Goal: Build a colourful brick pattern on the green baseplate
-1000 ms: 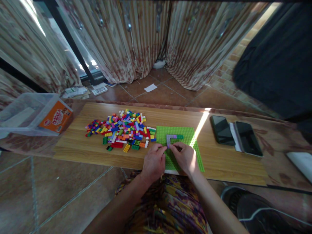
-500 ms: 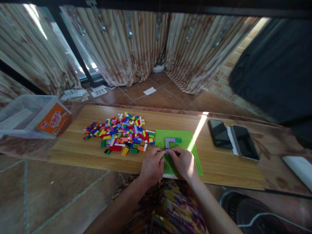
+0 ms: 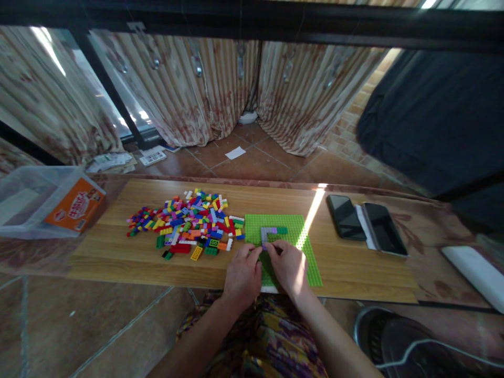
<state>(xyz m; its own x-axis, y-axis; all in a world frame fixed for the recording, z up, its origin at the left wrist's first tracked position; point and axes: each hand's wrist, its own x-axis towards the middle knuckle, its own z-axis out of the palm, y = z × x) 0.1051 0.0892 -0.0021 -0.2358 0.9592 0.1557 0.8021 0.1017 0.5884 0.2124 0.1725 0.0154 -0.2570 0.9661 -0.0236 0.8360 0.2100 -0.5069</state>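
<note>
On the green baseplate [image 3: 294,224] lies an L-shaped line of bricks: a grey part [image 3: 264,234] at the corner, then a light purple brick [image 3: 274,230] and a green brick [image 3: 282,230]. At the near end of the grey part is a small purple brick [image 3: 264,247], mostly covered by fingers. My right hand [image 3: 289,265] pinches it from the right between thumb and forefinger. Closed, my left hand [image 3: 243,270] meets it from the left with its fingertips; whether these also grip it is hard to see.
Left of the baseplate a pile of mixed bricks [image 3: 197,223] spreads over the wooden board [image 3: 149,265]. A clear plastic box [image 3: 31,231] with an orange label stands at the far left. Two dark phones [image 3: 346,218] [image 3: 384,228] lie to the right, near a white object [image 3: 470,273].
The view has tilted up and shifted slightly right. Both hands stay at the near end of the grey part, where the purple brick now appears closer against it.
</note>
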